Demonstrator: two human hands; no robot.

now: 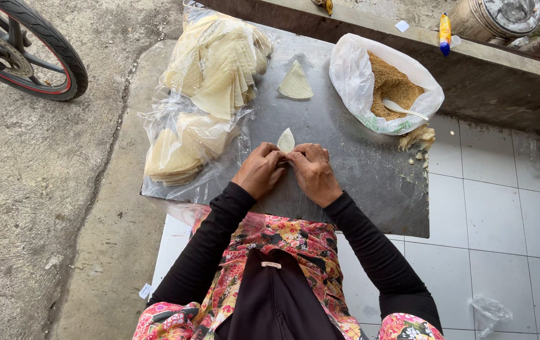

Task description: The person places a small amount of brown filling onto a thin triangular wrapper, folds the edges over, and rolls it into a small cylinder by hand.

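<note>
Head view, entries near to far.

Lap: floral apron over dark clothing, black sleeves reaching forward to the work.

Left hand (259,170) and right hand (313,173): side by side, knuckles up, fingertips meeting over one folded pastry wrapper (286,140). Both pinch its lower edge, fingers closed on it, apparently to press a fold or seam; only the pale rounded tip shows beyond the fingers.

Grey slab (345,182): flat work surface laid on white floor tiles (503,214), placing the wrapper directly before the person.

Stack of wrappers (210,82): pale triangular sheets fanned in an opened clear plastic bag at the left, near the left hand, probably for easy picking.

Single triangular wrapper (296,82): lying alone on the slab, beyond the hands.

White plastic bag of brown crumbly filling (390,85): mouth rolled open, a pale spoon (402,108) resting inside; to the far right, near the right hand's side. Crumbs lie beside it.

Bicycle wheel (30,50): far left, on concrete.
</note>
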